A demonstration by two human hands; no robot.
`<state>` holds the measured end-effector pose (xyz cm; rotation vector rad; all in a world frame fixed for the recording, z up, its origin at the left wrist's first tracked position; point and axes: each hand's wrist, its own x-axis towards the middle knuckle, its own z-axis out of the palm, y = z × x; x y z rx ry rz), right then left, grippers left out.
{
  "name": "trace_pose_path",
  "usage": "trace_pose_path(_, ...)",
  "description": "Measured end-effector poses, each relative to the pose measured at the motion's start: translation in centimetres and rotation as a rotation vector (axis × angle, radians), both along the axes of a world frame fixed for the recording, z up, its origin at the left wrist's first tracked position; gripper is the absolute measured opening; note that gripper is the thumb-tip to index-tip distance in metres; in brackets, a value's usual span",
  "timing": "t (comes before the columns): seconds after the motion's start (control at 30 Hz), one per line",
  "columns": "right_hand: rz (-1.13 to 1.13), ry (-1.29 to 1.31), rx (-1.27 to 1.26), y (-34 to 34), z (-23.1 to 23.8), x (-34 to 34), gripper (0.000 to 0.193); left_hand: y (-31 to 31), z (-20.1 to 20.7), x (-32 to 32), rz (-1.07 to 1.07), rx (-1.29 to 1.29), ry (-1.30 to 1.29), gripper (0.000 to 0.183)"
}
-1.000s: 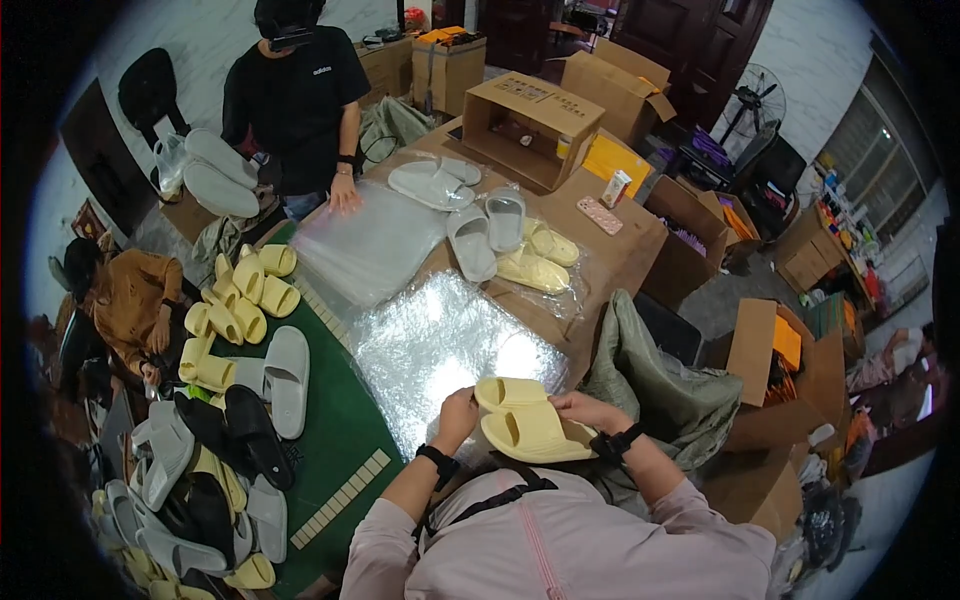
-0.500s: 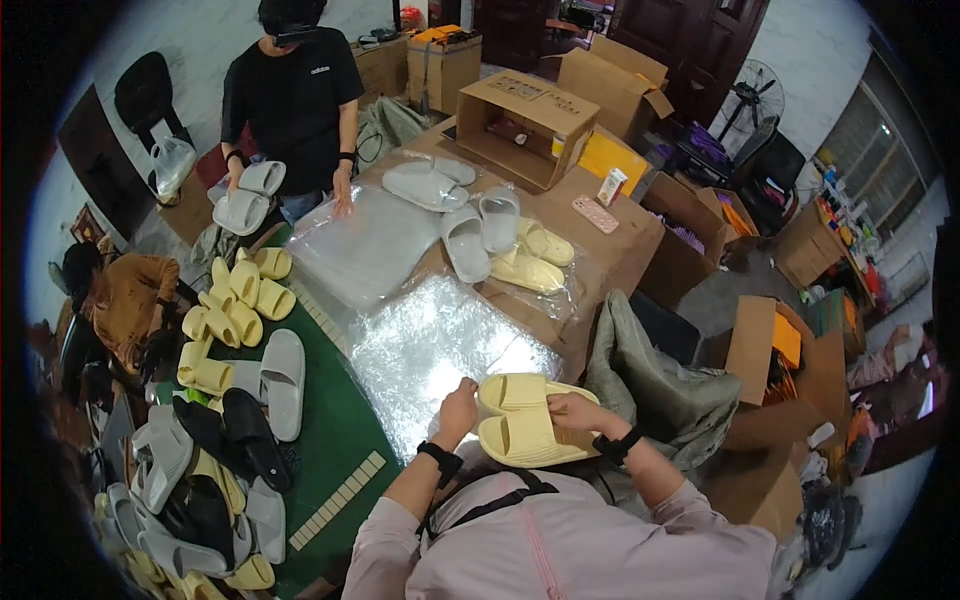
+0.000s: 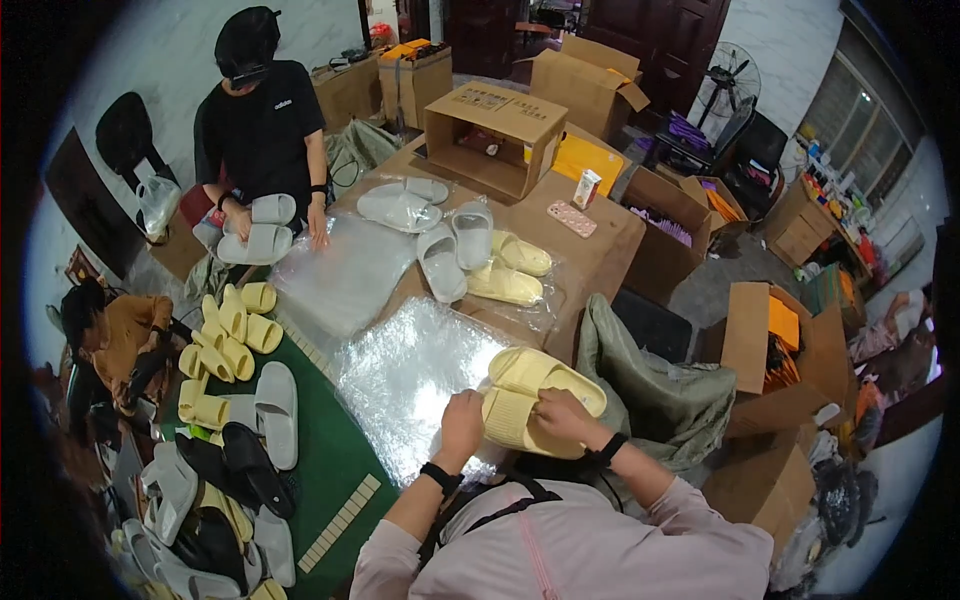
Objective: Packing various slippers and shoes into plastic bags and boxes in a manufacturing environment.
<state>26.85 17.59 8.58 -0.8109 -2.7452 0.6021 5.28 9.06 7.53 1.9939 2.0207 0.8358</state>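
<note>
A pair of yellow slippers (image 3: pixel 545 378) is held in front of my chest, side by side with soles down, over the near edge of the shiny plastic bags (image 3: pixel 415 365). My right hand (image 3: pixel 566 416) is closed on the nearer slipper, its fingers at the strap opening. At the toe end, my left hand (image 3: pixel 462 426) is curled with its fingertips against the same slipper; the fingertips are partly hidden. Beyond the bags lie bagged yellow slippers (image 3: pixel 510 270) and bagged grey slippers (image 3: pixel 455 245).
Across the table a co-worker holds grey slippers (image 3: pixel 262 240), one hand on clear bags (image 3: pixel 345 270). Loose yellow, grey and black slippers (image 3: pixel 250 465) crowd the green surface (image 3: pixel 335 440) on my left. A carton (image 3: pixel 495 120) and phone (image 3: pixel 571 218) stand farther back; a sack (image 3: pixel 650 400) is at right.
The yellow slippers have turned, their far slipper shifting rightward, while my hands stay on them. The co-worker's grey slippers have come down toward the clear bags. The whole view has shifted slightly.
</note>
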Motion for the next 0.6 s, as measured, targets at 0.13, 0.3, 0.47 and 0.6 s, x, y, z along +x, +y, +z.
trace_pose_path(0.13,0.005,-0.032,0.040,-1.4,0.1,-1.6,0.013,-0.3,-0.2,2.3,-0.043,0.055,0.051,0.025)
trace_pose_path(0.3,0.016,0.080,0.143,0.0,-3.1,-3.8,0.022,-0.1,1.8,5.6,-0.046,-0.007,-0.246,0.022)
trace_pose_path(0.47,0.142,-0.011,0.111,3.1,-2.3,-9.7,0.033,0.2,4.8,6.1,-0.271,-0.149,-0.721,0.015)
trace_pose_path(0.6,0.306,0.049,0.145,5.5,-2.8,-10.8,0.045,0.6,9.1,7.3,-0.180,-0.028,-0.925,0.012)
